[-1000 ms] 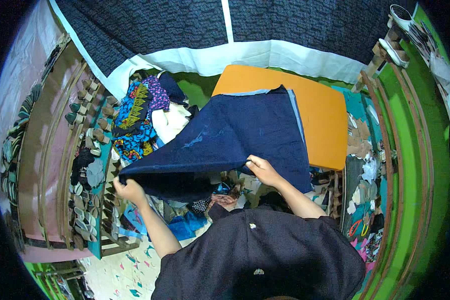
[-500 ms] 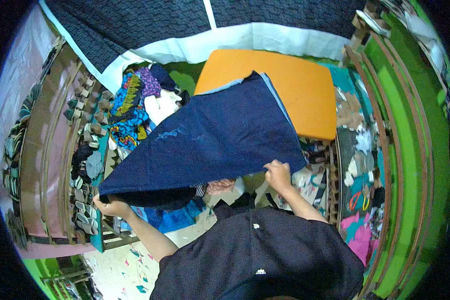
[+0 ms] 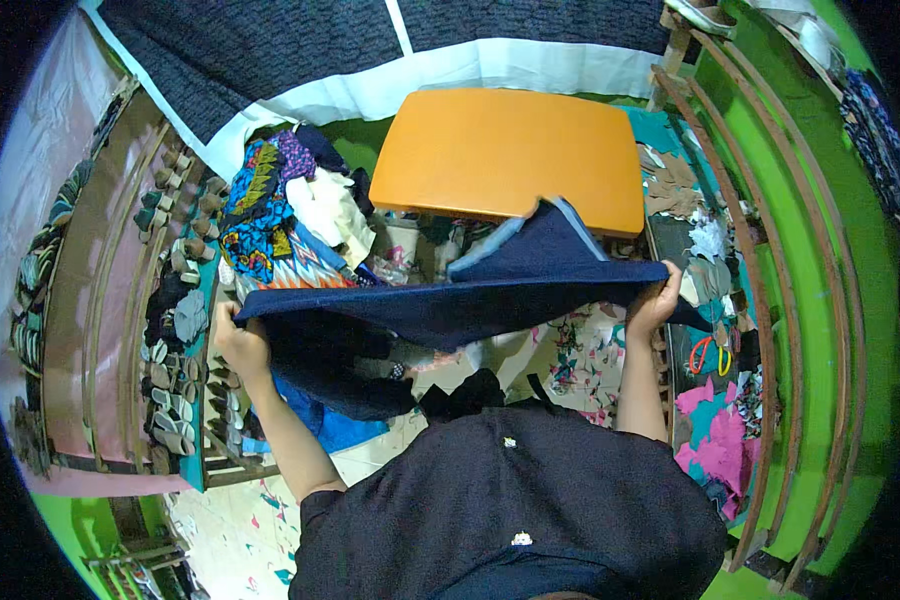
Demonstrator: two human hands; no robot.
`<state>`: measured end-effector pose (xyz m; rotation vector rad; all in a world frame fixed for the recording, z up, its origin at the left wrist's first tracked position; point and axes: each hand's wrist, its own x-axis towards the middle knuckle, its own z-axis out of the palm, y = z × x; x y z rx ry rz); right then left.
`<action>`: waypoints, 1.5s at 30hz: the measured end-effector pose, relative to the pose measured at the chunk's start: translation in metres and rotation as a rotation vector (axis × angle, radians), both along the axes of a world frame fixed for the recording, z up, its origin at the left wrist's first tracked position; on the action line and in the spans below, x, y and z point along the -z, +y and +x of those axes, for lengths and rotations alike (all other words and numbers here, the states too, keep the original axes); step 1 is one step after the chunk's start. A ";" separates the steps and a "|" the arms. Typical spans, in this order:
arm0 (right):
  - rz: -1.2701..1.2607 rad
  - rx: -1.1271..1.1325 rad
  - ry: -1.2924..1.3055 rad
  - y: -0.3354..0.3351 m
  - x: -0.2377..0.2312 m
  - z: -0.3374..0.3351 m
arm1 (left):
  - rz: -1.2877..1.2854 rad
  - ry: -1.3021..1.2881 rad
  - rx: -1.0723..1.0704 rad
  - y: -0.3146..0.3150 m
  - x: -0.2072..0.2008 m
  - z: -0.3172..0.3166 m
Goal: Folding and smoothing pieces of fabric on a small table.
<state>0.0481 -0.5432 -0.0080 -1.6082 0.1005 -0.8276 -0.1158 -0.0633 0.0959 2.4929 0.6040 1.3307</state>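
A dark blue denim cloth [image 3: 440, 300] is stretched out in the air before me, its top edge pulled nearly straight between my hands. At its left end, my left hand [image 3: 242, 340] grips a corner with the fingers closed. My right hand [image 3: 655, 300] is closed on the other end, near the right-hand bench. The rest hangs down below the edge in a fold, dark on the left. One paler-edged flap [image 3: 540, 243] sticks up behind, just in front of the orange table.
The orange table [image 3: 500, 160] stands ahead. Patterned cloths [image 3: 260, 230] and a cream cloth [image 3: 330, 215] are heaped to its left. Shoes fill racks [image 3: 175, 410] at left. Pink scraps [image 3: 715, 440] and orange-and-yellow-handled scissors [image 3: 710, 356] lie on the right bench. Scraps litter the floor.
The cloth has gone from lying spread and slanted to drawn level, its far part dropping away from the orange table. Both my hands have risen, the right one moving further right.
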 end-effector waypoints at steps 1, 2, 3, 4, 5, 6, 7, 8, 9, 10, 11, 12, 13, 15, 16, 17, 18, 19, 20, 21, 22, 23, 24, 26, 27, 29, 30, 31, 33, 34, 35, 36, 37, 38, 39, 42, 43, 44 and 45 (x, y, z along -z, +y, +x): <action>-0.066 0.065 -0.061 -0.004 -0.012 0.002 | -0.008 0.061 0.022 0.002 -0.003 0.006; -0.131 0.135 -0.119 -0.010 -0.019 0.006 | -0.015 0.124 0.049 0.002 -0.005 0.016; -0.184 0.191 -0.174 -0.022 -0.017 0.017 | 0.071 0.115 0.097 0.002 -0.008 0.026; -0.182 0.199 -0.179 -0.032 -0.016 0.024 | 0.029 0.192 0.130 0.001 -0.011 0.037; -0.222 0.220 -0.142 -0.037 -0.021 0.029 | 0.044 0.279 0.139 0.002 -0.010 0.048; -0.268 0.233 -0.108 -0.035 -0.030 0.033 | 0.051 0.365 0.140 0.007 -0.004 0.058; -0.275 0.208 -0.145 -0.028 -0.041 0.035 | 0.011 0.412 0.179 0.011 0.002 0.069; -0.276 0.217 -0.152 -0.031 -0.041 0.040 | -0.024 0.455 0.230 0.007 0.003 0.083; -0.280 0.250 -0.149 -0.033 -0.038 0.047 | 0.091 0.408 0.255 -0.003 0.002 0.092; -0.285 0.282 -0.146 -0.035 -0.038 0.054 | 0.073 0.457 0.218 -0.003 0.006 0.105; -0.188 0.222 -0.120 -0.032 -0.039 0.056 | 0.084 0.428 0.216 -0.004 0.008 0.119; -0.191 0.228 -0.130 -0.035 -0.035 0.065 | 0.094 0.399 0.212 -0.007 0.009 0.132; -0.026 0.176 -0.250 -0.039 -0.026 0.078 | 0.114 0.327 0.175 -0.012 0.013 0.147; -0.038 0.295 -0.346 -0.035 -0.035 0.091 | 0.123 0.208 0.080 -0.030 0.012 0.180; -0.041 0.297 -0.355 -0.035 -0.036 0.103 | 0.051 0.172 0.066 -0.044 0.007 0.194; -0.077 0.327 -0.422 -0.034 -0.040 0.113 | 0.015 -0.012 0.164 -0.050 0.007 0.210; -0.112 0.358 -0.489 -0.032 -0.045 0.125 | -0.020 -0.196 0.263 -0.051 0.008 0.229; 0.040 0.315 -0.438 -0.026 -0.050 0.139 | -0.122 -0.217 0.355 -0.051 0.008 0.248; 0.038 0.320 -0.447 -0.018 -0.059 0.154 | -0.138 -0.387 0.562 -0.057 -0.003 0.271; 0.168 0.270 -0.500 -0.010 -0.067 0.171 | -0.159 -0.457 0.583 -0.054 -0.006 0.300; 0.298 0.216 -0.552 -0.006 -0.072 0.191 | -0.181 -0.526 0.603 -0.052 -0.007 0.328; 0.143 0.345 -0.505 -0.002 -0.082 0.211 | -0.414 -0.451 0.689 -0.049 -0.011 0.351; 0.247 0.238 -0.529 0.010 -0.093 0.225 | -0.482 -0.545 0.700 -0.046 -0.011 0.385; 0.177 0.312 -0.544 0.017 -0.095 0.267 | -0.902 -0.580 0.837 -0.049 -0.017 0.434; 0.034 0.413 -0.503 0.021 -0.097 0.288 | -0.818 -0.588 0.767 -0.055 -0.025 0.458; -0.133 0.529 -0.436 0.025 -0.085 0.335 | -0.770 -0.724 0.734 -0.056 -0.012 0.510; -0.188 0.575 -0.356 0.032 -0.077 0.358 | -0.565 -0.730 0.633 -0.039 0.013 0.541; -0.234 0.602 -0.353 0.033 -0.067 0.382 | -0.637 -0.749 0.640 -0.041 0.025 0.568; -0.388 0.515 -0.164 0.038 -0.042 0.420 | -0.586 -0.474 0.507 -0.036 0.058 0.609; -0.447 0.451 -0.035 0.041 -0.030 0.437 | -0.616 -0.292 0.437 -0.034 0.074 0.629; -0.455 0.293 0.143 0.046 -0.015 0.451 | -0.518 -0.134 0.476 -0.032 0.093 0.638; -0.513 0.255 0.238 0.061 -0.007 0.453 | -0.424 -0.041 0.478 -0.028 0.119 0.645; -0.562 0.164 0.356 0.072 0.007 0.453 | -0.323 0.126 0.499 -0.021 0.148 0.643; -0.599 0.103 0.487 0.074 0.025 0.449 | -0.349 0.435 0.440 -0.038 0.145 0.636; -0.688 -0.011 0.568 0.085 0.042 0.439 | -0.366 0.485 0.448 -0.044 0.153 0.628; -0.844 -0.325 0.866 0.114 0.080 0.401 | -0.372 0.551 0.452 -0.034 0.187 0.594; -0.865 -0.371 0.928 0.118 0.095 0.388 | -0.353 0.486 0.469 -0.035 0.184 0.575; -0.896 -0.436 0.981 0.124 0.107 0.378 | -0.346 0.333 0.495 -0.027 0.194 0.554; -0.910 -0.468 0.990 0.129 0.113 0.372 | -0.375 0.328 0.406 -0.023 0.201 0.532</action>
